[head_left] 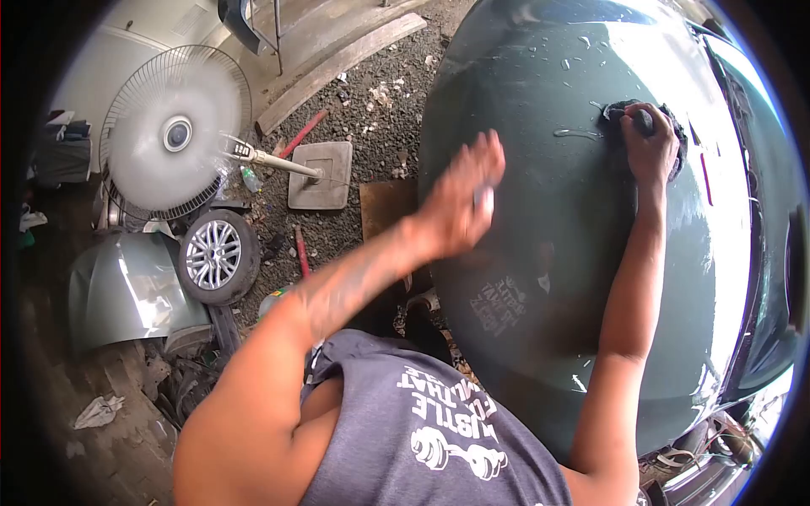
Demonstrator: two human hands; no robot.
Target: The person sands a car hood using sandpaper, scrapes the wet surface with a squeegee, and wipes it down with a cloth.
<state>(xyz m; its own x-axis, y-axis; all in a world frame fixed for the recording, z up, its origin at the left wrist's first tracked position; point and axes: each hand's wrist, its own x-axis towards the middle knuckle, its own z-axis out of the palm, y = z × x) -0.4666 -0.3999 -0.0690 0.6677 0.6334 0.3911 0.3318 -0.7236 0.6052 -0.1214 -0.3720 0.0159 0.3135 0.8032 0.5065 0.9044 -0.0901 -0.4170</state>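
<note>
My right hand (650,152) is gripping a dark cloth (623,109), fingers curling narrowly around it, and the cloth is resting on the green hood (540,185), toward the hood's windshield edge. A wet streak (578,133) is lying on the hood just beside the cloth. My left hand (462,202) is hanging over the hood's opposite edge, its fingers stretching out straight and close together; it is blurring, so I cannot tell whether it is touching the hood. Beyond that edge, well apart from the hood, a fan (177,135) is standing, and a wheel (214,255) is sitting near a loose panel (139,287).
</note>
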